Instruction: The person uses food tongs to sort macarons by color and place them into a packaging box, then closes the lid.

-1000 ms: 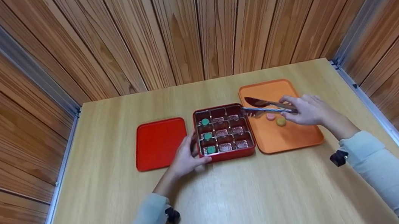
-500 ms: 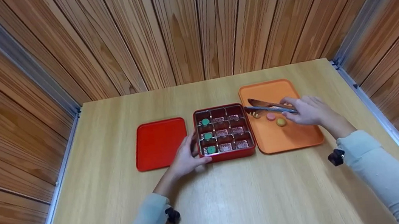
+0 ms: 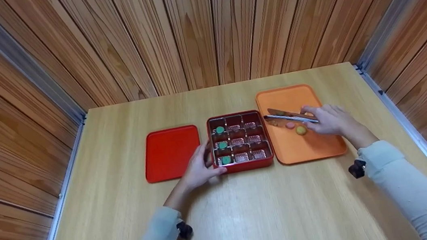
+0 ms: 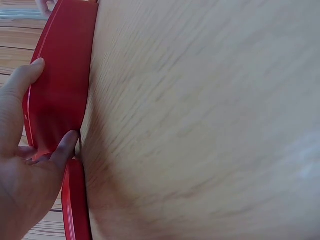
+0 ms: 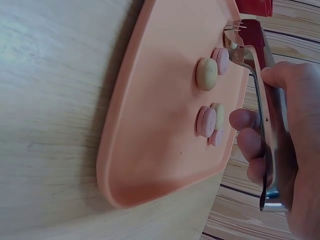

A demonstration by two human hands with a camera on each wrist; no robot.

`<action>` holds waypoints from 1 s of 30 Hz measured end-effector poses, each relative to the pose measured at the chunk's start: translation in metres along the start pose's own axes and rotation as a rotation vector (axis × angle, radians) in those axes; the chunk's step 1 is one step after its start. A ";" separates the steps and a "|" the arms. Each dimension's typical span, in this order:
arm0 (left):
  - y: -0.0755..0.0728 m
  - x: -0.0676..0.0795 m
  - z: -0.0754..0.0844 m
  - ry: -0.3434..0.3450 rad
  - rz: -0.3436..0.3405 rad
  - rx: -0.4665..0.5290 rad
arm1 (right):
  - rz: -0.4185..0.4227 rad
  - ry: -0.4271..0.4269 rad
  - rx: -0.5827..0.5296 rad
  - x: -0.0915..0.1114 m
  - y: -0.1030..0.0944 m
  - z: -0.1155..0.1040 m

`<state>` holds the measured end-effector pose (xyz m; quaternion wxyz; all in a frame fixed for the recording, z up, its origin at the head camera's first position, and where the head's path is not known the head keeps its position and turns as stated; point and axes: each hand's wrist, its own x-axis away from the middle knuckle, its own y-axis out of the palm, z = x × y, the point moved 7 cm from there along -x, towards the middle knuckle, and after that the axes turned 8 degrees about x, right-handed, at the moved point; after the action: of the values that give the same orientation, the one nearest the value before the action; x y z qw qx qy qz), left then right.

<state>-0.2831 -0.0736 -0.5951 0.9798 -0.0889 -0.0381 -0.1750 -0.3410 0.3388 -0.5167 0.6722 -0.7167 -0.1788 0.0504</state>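
1. Red and square, the shallow tray (image 3: 172,153) lies flat on the table (image 3: 226,224) beside the box. It looks thin and light; its raised rim would be the natural place to lift it.

2. Gripping the near left corner of the red box (image 3: 249,165), the left hand (image 3: 199,170) has its thumb along the front wall and fingers at the left side. The box stands flat; its walls look stiff and glossy, perhaps slippery, and that corner seems a sound place to steady it.

3. Inside, a clear insert (image 3: 237,142) makes nine compartments. Three green rounds (image 3: 222,145), probably macarons, sit in the left column, one in each. The insert looks thin enough to flex under pressure.

4. Right of the box, the orange tray (image 3: 314,148) carries loose macarons, among them a tan one (image 5: 206,74), a pink one (image 5: 206,121) and a paler one (image 5: 217,115) partly hidden. They look very light and brittle-shelled; a gentle, even hold across both shells would likely crack them least.

5. Smooth metal tongs (image 5: 280,150) are grasped by the right hand (image 3: 332,121), their tips over the tray's left part, one ending in tines. Stiff arms probably call for a restrained squeeze. I cannot tell whether the tips pinch a macaron.
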 end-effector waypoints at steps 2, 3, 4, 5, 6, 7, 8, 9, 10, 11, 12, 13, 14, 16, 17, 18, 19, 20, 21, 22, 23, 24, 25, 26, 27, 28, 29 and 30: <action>0.000 0.000 0.000 -0.005 0.001 -0.003 | -0.004 -0.001 -0.005 -0.001 0.000 0.000; 0.000 0.000 0.000 -0.005 0.001 -0.005 | -0.004 -0.004 -0.006 -0.001 0.000 0.000; 0.000 0.000 0.000 -0.005 0.001 -0.006 | -0.004 -0.007 -0.005 -0.001 0.000 0.000; 0.000 0.000 0.000 -0.004 0.001 -0.005 | -0.003 -0.010 -0.004 -0.001 0.000 -0.001; 0.000 0.000 0.001 -0.003 0.001 -0.006 | -0.001 -0.012 -0.002 -0.001 0.000 -0.001; 0.000 0.000 0.001 -0.002 0.003 -0.006 | 0.000 -0.013 -0.001 -0.001 -0.001 -0.001; 0.000 0.000 0.001 -0.001 0.003 -0.004 | 0.001 -0.012 0.000 -0.001 -0.001 -0.001; 0.000 0.000 0.001 0.001 0.003 -0.003 | 0.004 -0.011 0.003 -0.001 -0.001 -0.001; 0.000 0.001 0.002 0.002 0.004 -0.002 | 0.005 -0.008 0.004 -0.001 -0.001 -0.001; 0.000 0.000 0.002 0.002 0.004 0.002 | 0.008 -0.011 0.003 0.000 -0.002 -0.001; 0.000 0.000 0.002 0.001 0.004 0.006 | 0.011 -0.014 0.002 0.000 -0.002 -0.001; 0.000 0.000 0.002 0.001 0.005 0.010 | 0.013 -0.020 0.001 0.000 -0.002 -0.001; 0.000 0.000 0.002 0.000 0.005 0.014 | 0.014 -0.023 0.001 0.000 -0.002 -0.001; 0.001 0.001 0.002 -0.003 0.007 0.019 | 0.015 -0.032 -0.007 0.000 -0.003 -0.001; 0.001 0.001 0.002 -0.006 0.009 0.020 | 0.014 -0.034 -0.013 0.000 -0.003 -0.001; 0.001 0.001 0.002 -0.007 0.010 0.018 | 0.009 -0.030 -0.019 0.000 -0.004 -0.001; 0.001 0.001 0.002 -0.007 0.011 0.015 | 0.002 -0.024 -0.026 0.000 -0.005 0.000; 0.001 0.001 0.002 -0.009 0.011 0.014 | -0.005 -0.012 -0.033 0.000 -0.006 0.001; 0.001 0.001 0.002 -0.007 0.010 0.013 | -0.011 -0.002 -0.040 0.000 -0.007 0.001; 0.000 0.001 0.002 -0.004 0.009 0.010 | -0.016 0.007 -0.048 0.000 -0.009 0.002; 0.000 0.001 0.002 -0.004 0.010 0.009 | -0.021 0.018 -0.053 0.000 -0.010 0.003; 0.000 0.001 0.002 -0.004 0.010 0.008 | -0.025 0.026 -0.056 0.000 -0.011 0.003; 0.000 0.001 0.002 -0.004 0.010 0.008 | -0.029 0.034 -0.057 -0.001 -0.013 0.004; 0.000 0.001 0.002 -0.005 0.010 0.008 | -0.030 0.040 -0.059 0.000 -0.014 0.004; 0.000 0.001 0.002 -0.006 0.011 0.007 | -0.031 0.042 -0.061 -0.001 -0.015 0.004; 0.000 0.001 0.002 -0.006 0.010 0.008 | -0.031 0.040 -0.062 -0.001 -0.016 0.004; 0.000 0.002 0.002 -0.007 0.009 0.012 | -0.029 0.039 -0.061 -0.001 -0.018 0.003; 0.000 0.002 0.002 -0.004 0.007 0.015 | -0.025 0.035 -0.061 -0.001 -0.019 0.003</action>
<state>-0.2816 -0.0735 -0.5928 0.9810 -0.0822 -0.0411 -0.1710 -0.3462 0.3416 -0.4983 0.6537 -0.7353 -0.1773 0.0239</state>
